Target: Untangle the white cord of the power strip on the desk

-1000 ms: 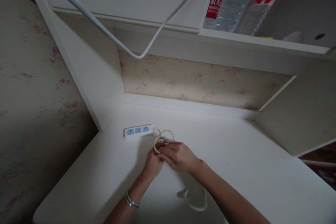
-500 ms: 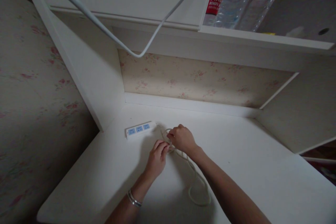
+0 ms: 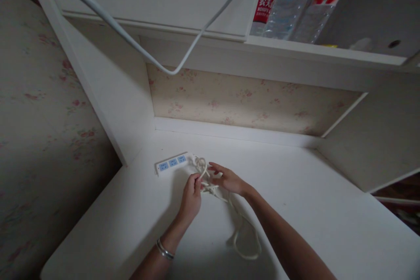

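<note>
A white power strip (image 3: 173, 163) with blue sockets lies on the white desk, left of and beyond my hands. Its white cord (image 3: 210, 190) runs from the right end into a tangle of loops, and a long loop trails toward the front right. My left hand (image 3: 192, 197), with a silver bracelet at the wrist, is closed and pinches the cord at the tangle. On the other side of the loops, my right hand (image 3: 229, 179) has its fingers apart beside the cord; no grip on it shows.
Across the upper view hangs a thick pale cable (image 3: 172, 71) in a V shape. Clear plastic bottles (image 3: 288, 4) stand on the shelf (image 3: 321, 52) at upper right. White side panels (image 3: 108, 92) and floral wallpaper bound the desk (image 3: 315, 210).
My right hand's fingers have spread from a closed pinch. The loops near the power strip's end now show more plainly, while my left hand has shifted slightly left, still pinching the cord.
</note>
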The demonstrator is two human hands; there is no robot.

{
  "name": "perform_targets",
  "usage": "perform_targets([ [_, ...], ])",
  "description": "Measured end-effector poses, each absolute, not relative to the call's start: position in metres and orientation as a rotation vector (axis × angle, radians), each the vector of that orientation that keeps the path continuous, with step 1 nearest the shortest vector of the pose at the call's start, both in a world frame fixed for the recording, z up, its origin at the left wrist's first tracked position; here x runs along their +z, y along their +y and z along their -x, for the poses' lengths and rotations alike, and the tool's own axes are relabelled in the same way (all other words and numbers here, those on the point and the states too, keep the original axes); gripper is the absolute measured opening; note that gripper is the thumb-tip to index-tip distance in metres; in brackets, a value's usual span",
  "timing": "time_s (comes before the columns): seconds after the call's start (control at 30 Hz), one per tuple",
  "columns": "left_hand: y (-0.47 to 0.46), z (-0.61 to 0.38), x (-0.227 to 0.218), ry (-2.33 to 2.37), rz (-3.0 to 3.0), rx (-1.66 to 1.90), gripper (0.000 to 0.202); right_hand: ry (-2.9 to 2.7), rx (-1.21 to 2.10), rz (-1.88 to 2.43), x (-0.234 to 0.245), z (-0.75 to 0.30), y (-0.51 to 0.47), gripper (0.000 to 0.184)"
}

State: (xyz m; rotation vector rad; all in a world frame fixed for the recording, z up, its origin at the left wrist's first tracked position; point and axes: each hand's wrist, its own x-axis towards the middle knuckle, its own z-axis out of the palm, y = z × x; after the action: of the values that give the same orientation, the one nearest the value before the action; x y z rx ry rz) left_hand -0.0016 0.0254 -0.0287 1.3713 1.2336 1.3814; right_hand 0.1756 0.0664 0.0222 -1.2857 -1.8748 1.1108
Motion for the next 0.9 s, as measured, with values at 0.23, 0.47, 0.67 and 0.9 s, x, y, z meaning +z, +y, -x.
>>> perform_targets([
  [0.23, 0.027, 0.003, -0.028, 1.214, -1.267, 1.425, 0.033, -2.350, 0.815, 1.137, 0.036, -0.163, 0.067, 0.040],
  [0.47, 0.033, 0.011, -0.035, 1.287, -1.129, 1.581, 0.034, -2.482, 0.130, 1.448, 0.040, -0.221, 0.071, 0.029],
  [0.67, 0.041, 0.021, -0.024, 1.343, -0.979, 1.612, 0.030, -2.287, 0.106, 1.676, 0.019, -0.296, 0.050, 0.033],
  [0.9, 0.044, 0.013, -0.034, 1.271, -1.106, 1.459, 0.037, -2.017, 0.019, 1.853, 0.002, -0.341, 0.029, 0.035],
])
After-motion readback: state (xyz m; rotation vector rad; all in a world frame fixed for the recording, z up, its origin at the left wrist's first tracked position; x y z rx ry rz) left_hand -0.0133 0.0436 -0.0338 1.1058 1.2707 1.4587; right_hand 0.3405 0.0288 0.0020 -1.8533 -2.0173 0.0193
